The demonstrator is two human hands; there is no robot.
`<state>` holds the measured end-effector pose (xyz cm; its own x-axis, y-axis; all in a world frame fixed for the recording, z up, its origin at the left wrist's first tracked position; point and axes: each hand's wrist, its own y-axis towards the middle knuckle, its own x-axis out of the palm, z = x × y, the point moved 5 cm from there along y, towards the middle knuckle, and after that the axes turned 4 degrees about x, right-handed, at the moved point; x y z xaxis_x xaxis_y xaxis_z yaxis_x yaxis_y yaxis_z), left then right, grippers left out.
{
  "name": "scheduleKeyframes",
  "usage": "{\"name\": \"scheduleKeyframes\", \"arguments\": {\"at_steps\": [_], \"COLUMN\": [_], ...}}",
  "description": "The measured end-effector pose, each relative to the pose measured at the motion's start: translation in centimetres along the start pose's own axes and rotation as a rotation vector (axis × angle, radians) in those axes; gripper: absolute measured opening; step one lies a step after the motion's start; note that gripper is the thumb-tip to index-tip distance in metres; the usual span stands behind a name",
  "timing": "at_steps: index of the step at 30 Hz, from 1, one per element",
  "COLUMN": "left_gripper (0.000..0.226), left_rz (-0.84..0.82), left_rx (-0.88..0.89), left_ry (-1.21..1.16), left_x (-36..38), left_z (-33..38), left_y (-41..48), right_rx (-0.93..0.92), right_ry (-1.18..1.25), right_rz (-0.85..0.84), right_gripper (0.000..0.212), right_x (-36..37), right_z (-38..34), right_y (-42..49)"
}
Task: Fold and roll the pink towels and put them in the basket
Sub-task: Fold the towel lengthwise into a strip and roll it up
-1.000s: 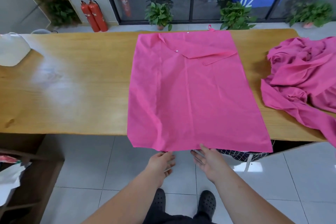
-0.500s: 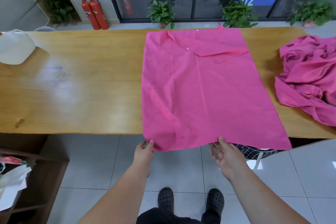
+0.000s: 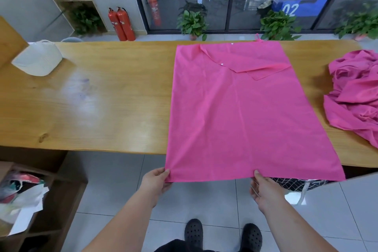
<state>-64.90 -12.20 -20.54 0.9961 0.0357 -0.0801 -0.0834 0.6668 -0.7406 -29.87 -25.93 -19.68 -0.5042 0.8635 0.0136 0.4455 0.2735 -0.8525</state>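
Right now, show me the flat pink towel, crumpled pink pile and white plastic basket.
flat pink towel (image 3: 241, 118), head view, middle.
crumpled pink pile (image 3: 356, 96), head view, middle.
white plastic basket (image 3: 38, 61), head view, side wall.

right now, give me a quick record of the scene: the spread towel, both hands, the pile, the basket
spread towel: flat on the table, far part folded over, near edge hanging past the table front
left hand: grips the towel's near left corner
right hand: pinches the near edge, about its middle
towel pile: crumpled, on the table's right end
white basket: far left on the table, contents not visible
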Motion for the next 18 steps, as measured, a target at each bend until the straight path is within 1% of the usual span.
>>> {"name": "scheduleKeyframes", "arguments": {"at_steps": [2, 4, 6, 7, 8, 9, 10, 11, 13, 14, 15, 16, 18], "left_gripper": [0.026, 0.024, 0.01, 0.009, 0.012, 0.013, 0.012, 0.014, 0.018, 0.019, 0.019, 0.018, 0.016], "left_rz": [0.006, -0.077, -0.283, -0.366, -0.385, -0.362, -0.282, -0.168, 0.051, 0.132, 0.178, 0.199, 0.198], "left_rx": [-0.045, -0.022, 0.195, 0.318, 0.427, 0.486, 0.483, 0.463, 0.351, 0.281, 0.23, 0.19, 0.162], "left_ry": [-0.006, -0.167, -0.36, -0.407, -0.39, -0.345, -0.286, -0.201, 0.029, 0.136, 0.209, 0.23, 0.182], "left_x": [1.1, 3.9, 7.0, 7.7, 7.6, 7.0, 5.7, 3.9, 0.1, -1.5, -2.6, -2.8, -1.3], "left_z": [1.7, 5.8, 12.1, 15.1, 17.1, 17.7, 17.3, 15.7, 10.3, 7.6, 5.4, 4.2, 4.7], "left_y": [-0.4, -1.8, -4.4, -6.1, -7.2, -7.2, -6.5, -5.0, -1.5, -0.7, -0.2, 0.1, 0.1], "right_rx": [0.007, -0.019, -0.088, -0.136, -0.186, -0.224, -0.244, -0.239, -0.189, -0.156, -0.122, -0.095, -0.078], "right_ry": [0.036, 0.135, 0.257, 0.288, 0.284, 0.249, 0.198, 0.152, 0.088, 0.059, 0.036, 0.028, 0.035], "right_rz": [0.001, -0.007, -0.026, -0.025, -0.007, 0.019, 0.04, 0.052, 0.058, 0.064, 0.074, 0.088, 0.101], "right_gripper": [0.008, 0.007, 0.009, 0.011, 0.014, 0.018, 0.02, 0.02, 0.016, 0.016, 0.015, 0.015, 0.016], "right_x": [0.3, 1.0, 1.9, 2.3, 2.7, 3.0, 3.3, 3.6, 3.9, 3.8, 3.5, 3.3, 3.1], "right_z": [-0.4, -1.9, -3.7, -4.4, -4.8, -4.7, -4.3, -3.6, -1.8, -0.9, 0.0, 0.6, 0.8], "right_y": [0.0, -0.3, -1.1, -1.6, -2.2, -2.7, -2.9, -3.0, -2.6, -2.3, -2.1, -1.9, -1.9]}}
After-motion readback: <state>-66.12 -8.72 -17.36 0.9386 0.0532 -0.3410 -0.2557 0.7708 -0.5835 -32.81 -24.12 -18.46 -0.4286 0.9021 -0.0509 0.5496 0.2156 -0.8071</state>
